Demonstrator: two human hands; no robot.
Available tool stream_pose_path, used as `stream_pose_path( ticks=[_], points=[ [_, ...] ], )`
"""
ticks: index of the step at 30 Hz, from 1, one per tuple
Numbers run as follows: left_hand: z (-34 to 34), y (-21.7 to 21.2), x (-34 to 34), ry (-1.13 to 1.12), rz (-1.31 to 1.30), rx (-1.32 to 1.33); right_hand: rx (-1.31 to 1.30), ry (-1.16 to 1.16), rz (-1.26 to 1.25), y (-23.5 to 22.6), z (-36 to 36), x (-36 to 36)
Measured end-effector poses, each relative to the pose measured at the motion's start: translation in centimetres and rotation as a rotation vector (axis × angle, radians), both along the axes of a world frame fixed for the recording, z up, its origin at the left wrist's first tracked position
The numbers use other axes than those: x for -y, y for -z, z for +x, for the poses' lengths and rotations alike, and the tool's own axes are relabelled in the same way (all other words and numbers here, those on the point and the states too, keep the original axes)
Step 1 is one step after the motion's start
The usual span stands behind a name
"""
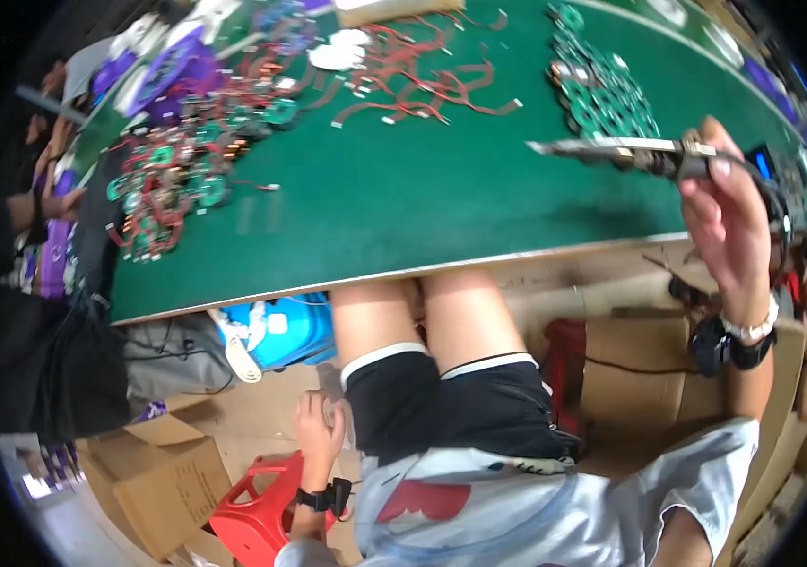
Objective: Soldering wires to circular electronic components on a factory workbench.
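My right hand (732, 213) is raised over the table's right side, fingers wrapped around the handle of a soldering iron (630, 151). Its thin metal tip points left above the green tabletop (403, 208), and a dark cable runs back past my wrist. Just beyond the iron lies a cluster of round green circuit boards (602, 90). My left hand (318, 430) hangs low beside my lap, below the table edge. Its fingers are loosely apart and nothing shows in them.
Wired boards (186, 161) are heaped at the left, and red-brown ribbon wires (413, 80) lie scattered at the far middle. A small device with a blue screen (761, 163) stands at the right. Below are a red stool (257, 515), cardboard box (162, 482) and blue bag (295, 331). Other people sit at both sides.
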State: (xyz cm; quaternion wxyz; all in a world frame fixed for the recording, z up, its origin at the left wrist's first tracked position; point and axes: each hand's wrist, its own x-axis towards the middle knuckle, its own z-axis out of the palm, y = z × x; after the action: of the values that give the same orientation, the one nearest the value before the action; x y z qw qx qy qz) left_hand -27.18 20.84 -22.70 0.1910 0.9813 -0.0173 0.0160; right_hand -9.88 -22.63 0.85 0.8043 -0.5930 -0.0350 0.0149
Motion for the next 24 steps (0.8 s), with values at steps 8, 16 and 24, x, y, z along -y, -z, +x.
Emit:
stream_pose_path(
  ticks=[8,16,24],
  points=[
    [-9.7,28.1,-10.7,0.093,-0.643,-0.813,-0.039,0.037,0.026,0.8,-0.1,0.4],
    [-3.2,29.0,-8.2,0.287,-0.527,-0.895,-0.048,0.204,-0.104,0.0,-0.3,0.8],
    [-2.9,28.5,-9.4,0.228,-0.473,-0.833,-0.124,0.338,0.024,0.0,-0.8,-0.3]
  ],
)
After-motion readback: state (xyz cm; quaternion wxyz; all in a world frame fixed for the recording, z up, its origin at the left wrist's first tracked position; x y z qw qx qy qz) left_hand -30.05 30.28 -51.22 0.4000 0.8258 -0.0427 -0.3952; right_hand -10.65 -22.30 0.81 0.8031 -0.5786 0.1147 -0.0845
